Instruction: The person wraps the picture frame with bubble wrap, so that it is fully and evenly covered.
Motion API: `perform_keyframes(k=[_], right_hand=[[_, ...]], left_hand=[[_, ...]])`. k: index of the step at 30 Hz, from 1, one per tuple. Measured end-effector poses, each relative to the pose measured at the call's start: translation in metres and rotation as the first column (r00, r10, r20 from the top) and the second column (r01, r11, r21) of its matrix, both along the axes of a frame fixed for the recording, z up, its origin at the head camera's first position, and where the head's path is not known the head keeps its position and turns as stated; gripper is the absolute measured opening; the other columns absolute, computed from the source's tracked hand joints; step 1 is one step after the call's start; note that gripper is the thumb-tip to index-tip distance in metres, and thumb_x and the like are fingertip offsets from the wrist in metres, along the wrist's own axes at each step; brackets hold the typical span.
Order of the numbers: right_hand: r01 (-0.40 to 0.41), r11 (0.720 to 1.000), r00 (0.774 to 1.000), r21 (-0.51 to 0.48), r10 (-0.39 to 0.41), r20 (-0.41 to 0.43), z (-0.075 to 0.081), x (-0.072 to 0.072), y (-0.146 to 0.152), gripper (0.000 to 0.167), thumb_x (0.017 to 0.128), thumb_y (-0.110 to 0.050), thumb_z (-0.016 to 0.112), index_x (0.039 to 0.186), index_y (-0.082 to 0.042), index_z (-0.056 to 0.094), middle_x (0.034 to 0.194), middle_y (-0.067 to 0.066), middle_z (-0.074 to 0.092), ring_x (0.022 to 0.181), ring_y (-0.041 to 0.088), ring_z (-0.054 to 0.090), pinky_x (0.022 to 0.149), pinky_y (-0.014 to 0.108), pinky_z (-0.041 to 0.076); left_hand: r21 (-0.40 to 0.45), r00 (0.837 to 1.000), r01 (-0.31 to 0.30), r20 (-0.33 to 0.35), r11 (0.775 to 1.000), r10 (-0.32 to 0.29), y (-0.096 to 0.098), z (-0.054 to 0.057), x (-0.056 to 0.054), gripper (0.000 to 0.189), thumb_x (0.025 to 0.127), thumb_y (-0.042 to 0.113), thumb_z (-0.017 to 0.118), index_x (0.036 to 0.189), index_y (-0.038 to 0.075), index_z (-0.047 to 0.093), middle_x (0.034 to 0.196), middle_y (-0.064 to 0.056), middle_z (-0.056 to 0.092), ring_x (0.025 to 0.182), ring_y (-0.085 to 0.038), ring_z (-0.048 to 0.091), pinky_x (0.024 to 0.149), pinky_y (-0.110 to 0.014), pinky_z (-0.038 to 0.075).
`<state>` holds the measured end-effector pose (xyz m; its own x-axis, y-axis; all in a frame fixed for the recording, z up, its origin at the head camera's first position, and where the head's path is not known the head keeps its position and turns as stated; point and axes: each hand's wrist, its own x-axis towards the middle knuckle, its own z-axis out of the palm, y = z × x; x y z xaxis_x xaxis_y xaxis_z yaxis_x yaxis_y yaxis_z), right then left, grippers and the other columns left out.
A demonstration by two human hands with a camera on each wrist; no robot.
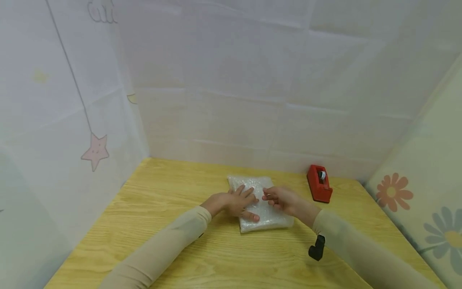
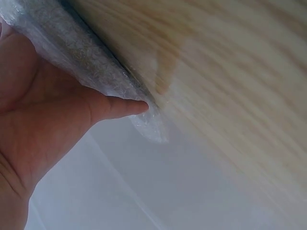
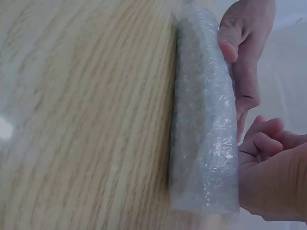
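A flat package in clear bubble wrap [image 1: 268, 218] lies on the wooden table. My left hand [image 1: 240, 204] rests on top of it with its fingers spread. In the left wrist view the thumb of the left hand [image 2: 57, 115] lies along the edge of the bubble wrap [image 2: 72, 50]. Over the right part of the package is my right hand [image 1: 283, 199], its fingers bent. In the right wrist view the right hand [image 3: 278, 172] is close against the bubble-wrapped package [image 3: 206, 124]. Whether its fingertips pinch anything thin or transparent cannot be made out.
A red tape dispenser [image 1: 319, 184] with a small roll stands to the right behind the package. The yellow wood-grain table [image 1: 173, 180] meets pale printed sheets [image 1: 231, 112] at the back and both sides. A black device [image 1: 317, 248] hangs at the right wrist.
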<state>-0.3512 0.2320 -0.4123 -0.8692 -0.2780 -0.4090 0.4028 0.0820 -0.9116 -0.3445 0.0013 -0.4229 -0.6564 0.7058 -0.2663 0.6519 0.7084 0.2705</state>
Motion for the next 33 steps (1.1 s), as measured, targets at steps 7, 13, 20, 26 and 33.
perform_keyframes(k=[7, 13, 20, 26, 33], right_hand=[[-0.035, 0.998, 0.999, 0.060, 0.036, -0.013, -0.009, 0.007, 0.004, 0.031, 0.102, -0.014, 0.062, 0.121, 0.010, 0.060, 0.087, 0.007, 0.073, 0.050, 0.001, 0.045, 0.042, 0.014, 0.031], [-0.018, 0.990, 1.000, 0.142, 0.019, -0.007, -0.005, 0.011, 0.003, 0.033, 0.098, -0.015, 0.069, 0.119, 0.010, 0.067, 0.080, 0.005, 0.074, 0.046, 0.000, 0.044, 0.041, 0.015, 0.029], [0.015, 0.969, 0.999, 0.248, -0.003, -0.047, -0.009, 0.010, 0.001, 0.021, 0.092, -0.017, 0.075, 0.094, 0.004, 0.077, 0.071, 0.004, 0.072, 0.042, 0.002, 0.040, 0.040, 0.019, 0.026], [0.041, 0.947, 0.996, 0.319, -0.014, -0.085, -0.010, 0.011, -0.003, 0.018, 0.087, -0.016, 0.076, 0.080, 0.001, 0.077, 0.064, 0.003, 0.070, 0.041, 0.003, 0.039, 0.039, 0.019, 0.025], [0.044, 0.942, 0.998, 0.332, -0.024, -0.065, -0.009, 0.010, -0.005, 0.014, 0.084, -0.013, 0.073, 0.079, 0.000, 0.074, 0.066, 0.005, 0.070, 0.042, 0.004, 0.040, 0.039, 0.019, 0.025]], left_hand=[[0.002, 1.000, -0.010, 0.010, 1.000, 0.010, -0.001, -0.004, -0.001, 0.091, 0.091, 0.081, 0.041, 0.160, 0.022, 0.031, 0.169, -0.013, 0.003, 0.151, -0.043, -0.004, 0.116, -0.065, 0.011], [0.032, 0.999, -0.027, 0.030, 0.999, 0.026, -0.003, -0.004, -0.002, 0.090, 0.091, 0.080, 0.044, 0.159, 0.022, 0.033, 0.169, -0.013, 0.002, 0.152, -0.042, -0.005, 0.116, -0.066, 0.010], [0.049, 0.999, -0.028, 0.045, 0.998, 0.025, -0.001, -0.002, -0.003, 0.090, 0.091, 0.079, 0.046, 0.159, 0.021, 0.032, 0.169, -0.014, 0.002, 0.152, -0.042, -0.006, 0.115, -0.067, 0.009], [0.049, 0.999, -0.033, 0.044, 0.998, 0.031, 0.000, -0.003, -0.002, 0.091, 0.090, 0.080, 0.047, 0.159, 0.022, 0.032, 0.169, -0.013, 0.002, 0.152, -0.040, -0.006, 0.116, -0.066, 0.009], [0.044, 0.998, -0.035, 0.051, 0.998, 0.033, 0.000, -0.001, -0.002, 0.095, 0.090, 0.080, 0.047, 0.160, 0.019, 0.031, 0.169, -0.013, 0.000, 0.152, -0.040, -0.007, 0.115, -0.066, 0.007]])
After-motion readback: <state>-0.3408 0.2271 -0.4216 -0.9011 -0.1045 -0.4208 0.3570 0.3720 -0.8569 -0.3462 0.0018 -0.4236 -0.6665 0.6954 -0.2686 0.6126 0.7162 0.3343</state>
